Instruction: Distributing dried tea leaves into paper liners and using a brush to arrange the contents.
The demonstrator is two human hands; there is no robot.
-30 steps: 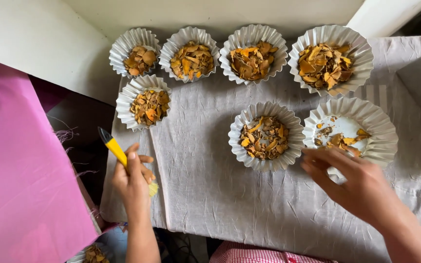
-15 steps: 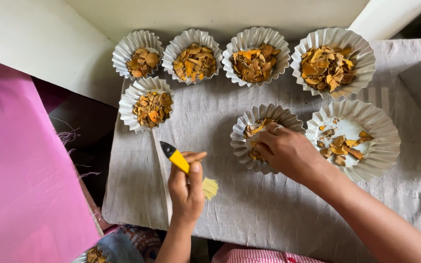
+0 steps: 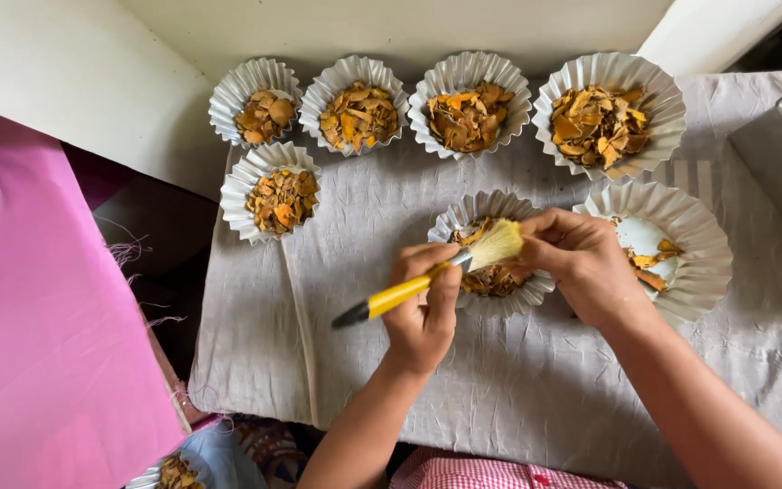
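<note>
So the left hand (image 3: 424,312) has its fingers wrapped around a small brush (image 3: 427,276) with a yellow handle, black tip at the butt end, metal ferrule and pale straw-coloured bristles. Its long axis runs diagonally, butt pointing toward the lower left of the frame, bristles fanned up and to the right, right over the middle fluted paper cup (image 3: 463,210) in the centre of the frame. The right hand (image 3: 581,263) sits just beside the bristles with its fingers curled in, looks like they're pinching something at the cup's rim but I can't tell what. That cup is full of orange-brown dried chips. Just to its right, touching, is a bigger paper cup (image 3: 703,244) that's mostly white bottom with a few chips. Four more filled cups line the top edge and one sits at left centre. Everything's on a wrinkled grey cloth (image 3: 364,362) over the bench, with open cloth in the lower middle; pink fabric (image 3: 38,344) fills the left side.
</note>
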